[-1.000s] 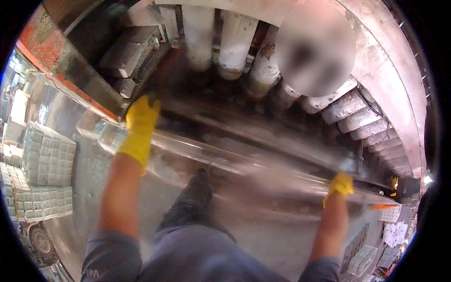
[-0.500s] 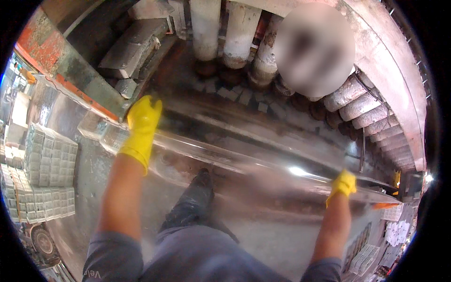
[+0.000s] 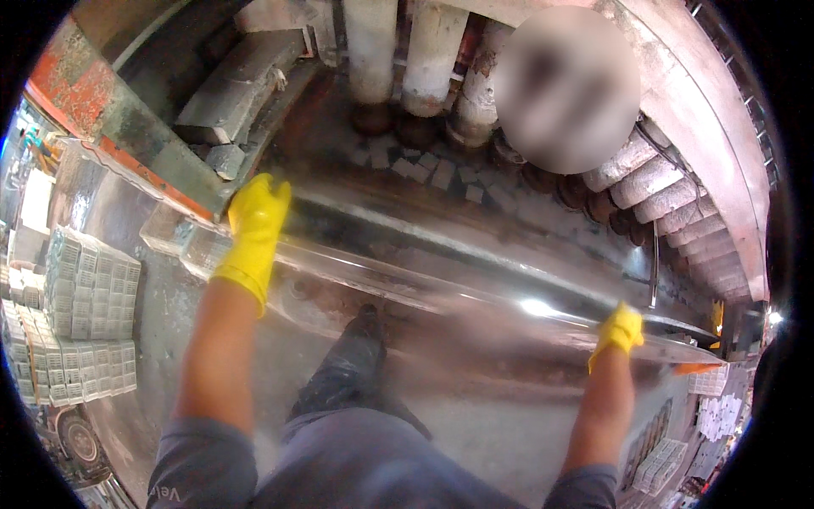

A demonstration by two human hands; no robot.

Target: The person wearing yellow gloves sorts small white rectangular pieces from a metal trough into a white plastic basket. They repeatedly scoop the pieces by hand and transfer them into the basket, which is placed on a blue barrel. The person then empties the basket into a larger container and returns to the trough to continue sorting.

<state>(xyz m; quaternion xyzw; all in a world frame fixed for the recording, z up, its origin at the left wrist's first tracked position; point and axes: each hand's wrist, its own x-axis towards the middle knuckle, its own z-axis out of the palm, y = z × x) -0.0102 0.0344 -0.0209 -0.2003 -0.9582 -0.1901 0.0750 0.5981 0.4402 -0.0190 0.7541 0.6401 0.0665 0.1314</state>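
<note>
My two hands, both in yellow rubber gloves, are spread wide along a long, shiny, see-through-looking panel (image 3: 475,299) that slants from left down to right in front of my body. My left hand (image 3: 259,222) has its fingers curled over the panel's left end, beside an orange and grey metal beam (image 3: 140,144). Toward the right end, my right hand (image 3: 621,331) is closed on the same edge; its fingertips are hidden. Beyond the panel, several loose pale flat pieces (image 3: 443,175) lie on a dark, wet-looking surface (image 3: 339,174).
A row of thick whitish cylinders (image 3: 370,59) stands along the far side, curving down to the right. A grey block (image 3: 229,93) lies at upper left. Stacked pale crates (image 3: 93,280) are at left, and a thin upright rod (image 3: 655,267) stands beyond my right hand.
Both hands keep their grip and have hardly moved; the right one sits very slightly higher. A small bright glint now shows near the thin rod.
</note>
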